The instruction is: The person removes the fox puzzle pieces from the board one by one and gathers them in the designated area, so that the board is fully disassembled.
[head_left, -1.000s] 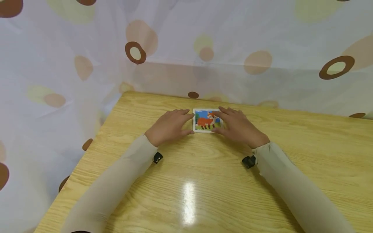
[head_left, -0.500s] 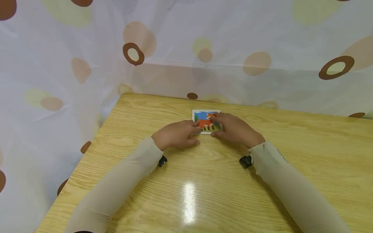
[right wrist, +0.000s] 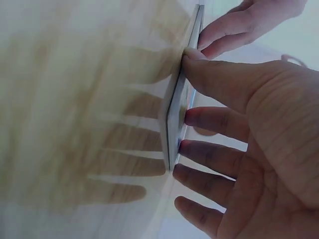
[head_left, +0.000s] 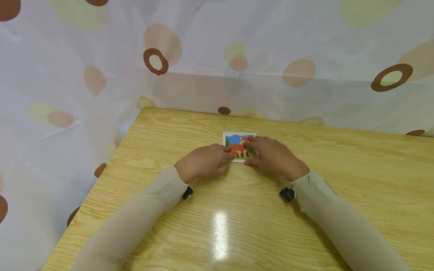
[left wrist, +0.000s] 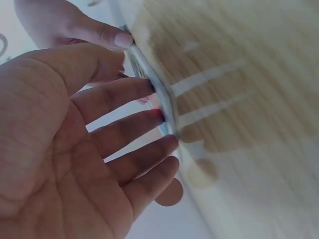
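A small flat picture board (head_left: 234, 140) with a white border and an orange fox on blue and green lies on the table. My left hand (head_left: 204, 161) reaches over its near left corner, fingertips on the picture. In the left wrist view, that hand's fingers (left wrist: 124, 130) are nearly straight and touch the board by its edge. From the other side, my right hand (head_left: 276, 155) covers the board's right part, fingertips resting on top. The right wrist view has the thumb (right wrist: 199, 64) against the board's edge (right wrist: 173, 114), the fingers extended. Part of the picture is hidden under both hands.
The wooden table (head_left: 217, 210) extends toward me and to the right, with a bright reflection near its middle. A white curtain (head_left: 264, 49) with brown and yellow spots hangs behind it and along the left side. Dark straps (head_left: 287, 194) sit at both wrists.
My left hand has moved from the board's left edge onto its near left corner. The board has slid a little toward me, and my right hand has come along with it.
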Tool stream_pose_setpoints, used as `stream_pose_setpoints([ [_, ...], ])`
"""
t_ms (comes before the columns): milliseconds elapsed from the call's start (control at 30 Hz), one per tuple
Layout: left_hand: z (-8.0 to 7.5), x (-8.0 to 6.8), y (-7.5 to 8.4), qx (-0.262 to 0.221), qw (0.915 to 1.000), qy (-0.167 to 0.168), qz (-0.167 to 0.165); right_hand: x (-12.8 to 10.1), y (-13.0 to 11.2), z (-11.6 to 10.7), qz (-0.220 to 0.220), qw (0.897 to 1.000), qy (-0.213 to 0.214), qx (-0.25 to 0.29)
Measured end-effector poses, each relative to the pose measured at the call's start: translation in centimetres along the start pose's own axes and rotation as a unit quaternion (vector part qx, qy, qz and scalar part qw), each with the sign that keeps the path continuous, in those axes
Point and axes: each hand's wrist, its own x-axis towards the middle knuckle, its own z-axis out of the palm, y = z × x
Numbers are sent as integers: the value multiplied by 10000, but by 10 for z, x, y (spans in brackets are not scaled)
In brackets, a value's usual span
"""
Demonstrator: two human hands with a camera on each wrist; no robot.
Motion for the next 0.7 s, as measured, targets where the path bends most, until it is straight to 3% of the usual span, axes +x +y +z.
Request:
stream_pose_setpoints([
  [300,8,-16,27,549,9977,33,-392,-18,-17,6,-207,9991,130,-359],
  [500,11,-27,39,618,9973,57,-390,-32,-28,5,-321,9985,182,-408],
  [700,15,-35,52,1016,9940,41,-398,-43,-35,7,-366,9979,230,-475],
])
